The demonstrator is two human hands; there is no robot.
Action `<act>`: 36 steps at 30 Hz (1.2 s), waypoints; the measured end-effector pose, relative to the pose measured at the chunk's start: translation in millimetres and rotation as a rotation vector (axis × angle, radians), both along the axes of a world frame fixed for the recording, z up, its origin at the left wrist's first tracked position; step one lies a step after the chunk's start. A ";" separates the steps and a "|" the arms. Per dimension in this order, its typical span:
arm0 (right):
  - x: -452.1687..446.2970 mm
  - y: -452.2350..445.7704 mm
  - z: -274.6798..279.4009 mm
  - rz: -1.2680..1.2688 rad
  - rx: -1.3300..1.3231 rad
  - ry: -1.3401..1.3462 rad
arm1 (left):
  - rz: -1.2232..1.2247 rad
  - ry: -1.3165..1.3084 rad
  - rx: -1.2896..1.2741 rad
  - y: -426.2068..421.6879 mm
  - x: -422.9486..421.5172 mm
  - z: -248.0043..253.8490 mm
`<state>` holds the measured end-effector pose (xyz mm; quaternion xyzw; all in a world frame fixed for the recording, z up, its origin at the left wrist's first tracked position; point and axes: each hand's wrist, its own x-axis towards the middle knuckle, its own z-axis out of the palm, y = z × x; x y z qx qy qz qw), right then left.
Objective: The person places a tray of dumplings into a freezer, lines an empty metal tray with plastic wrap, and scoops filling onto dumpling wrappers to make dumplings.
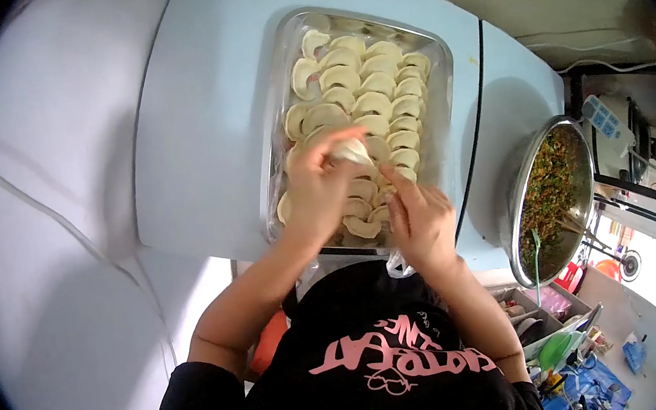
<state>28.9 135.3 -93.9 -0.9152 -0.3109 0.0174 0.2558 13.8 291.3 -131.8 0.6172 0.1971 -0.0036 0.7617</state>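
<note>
My left hand (318, 194) is over the tray, its thumb and fingers closed on a pale folded dumpling (351, 151). Motion blurs those fingers a little. My right hand (424, 222) is beside it, lower and to the right, with thumb and index finger apart and pointing toward the dumpling. I see nothing between them. Beneath both hands is a metal tray (438, 118) lined with clear plastic. Rows of folded dumplings (371, 104) fill much of it, and my hands and forearms hide part of the lower rows.
The tray rests on a pale blue surface (203, 122) with a dark seam on its right. Further right, a large metal bowl (513, 207) holds chopped green and orange filling (547, 186) and utensils. A grey divided box (578, 307) and a black-framed rack (647, 203) are beyond.
</note>
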 end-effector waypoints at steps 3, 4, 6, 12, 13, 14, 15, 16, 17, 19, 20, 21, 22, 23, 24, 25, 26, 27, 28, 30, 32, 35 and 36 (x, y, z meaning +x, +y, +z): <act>10.1 -8.4 -10.3 -0.071 0.061 0.081 | 0.140 -0.117 0.211 32.9 11.4 1.6; 12.6 -6.1 -5.3 -0.142 0.088 0.158 | 0.226 -0.145 0.274 42.6 14.9 1.8; 17.7 -9.2 -7.7 -0.201 0.091 0.229 | 0.251 -0.135 0.236 60.5 22.7 5.1; 37.8 -22.3 -11.1 -0.350 0.129 0.322 | 0.267 -0.071 0.402 78.5 30.0 12.8; 41.4 -23.9 -9.0 -0.382 0.155 0.337 | 0.275 -0.055 0.452 78.4 29.8 12.8; 42.9 -25.6 -8.2 -0.412 0.180 0.352 | 0.272 -0.048 0.455 79.1 27.8 10.6; 42.9 -27.7 -8.8 -0.410 0.181 0.359 | 0.247 -0.036 0.448 80.5 25.2 7.2; 42.6 -29.5 -9.7 -0.433 0.202 0.379 | 0.224 -0.023 0.442 82.1 22.7 5.3; 42.0 -30.3 -10.0 -0.453 0.222 0.398 | 0.228 -0.017 0.447 81.9 19.9 6.9; 36.2 -29.0 -14.3 -0.444 0.207 0.453 | 0.237 0.043 0.359 79.4 14.0 12.0; 30.7 -26.6 -22.4 -0.373 0.238 0.457 | 0.240 0.047 0.362 81.2 11.6 11.1; 26.3 -23.0 -26.5 -0.304 0.268 0.458 | 0.238 0.037 0.378 83.0 8.8 9.3; 23.0 -17.9 -26.9 -0.251 0.166 0.497 | 0.238 0.026 0.394 84.1 7.0 8.4; 20.6 -10.8 -28.8 -0.246 0.166 0.497 | 0.243 0.027 0.395 84.3 5.8 9.6; 17.7 -2.4 -31.9 -0.130 0.189 0.487 | 0.248 0.019 0.380 85.0 4.5 12.1; 15.0 6.4 -34.1 -0.013 0.213 0.477 | 0.254 0.013 0.367 86.1 2.9 13.8; 13.7 15.7 -34.5 -0.007 0.214 0.478 | 0.259 0.013 0.370 87.7 1.5 14.3; 13.9 25.0 -34.4 0.052 0.173 0.459 | 0.255 0.012 0.374 89.3 0.8 14.6; 15.2 32.7 -35.0 0.112 0.130 0.440 | 0.252 0.011 0.378 90.6 -0.1 15.1; 22.9 45.3 -40.8 0.147 0.157 0.360 | 0.263 0.010 0.347 91.3 -1.6 18.8; 37.6 54.1 -45.6 0.184 0.181 0.277 | 0.275 0.007 0.314 91.9 -3.0 20.1; 67.9 65.3 -49.4 0.225 0.173 0.114 | 0.312 -0.004 0.314 93.9 -3.8 18.1; 77.7 69.3 -50.2 0.195 0.164 0.097 | 0.303 0.003 0.302 94.5 -4.4 17.2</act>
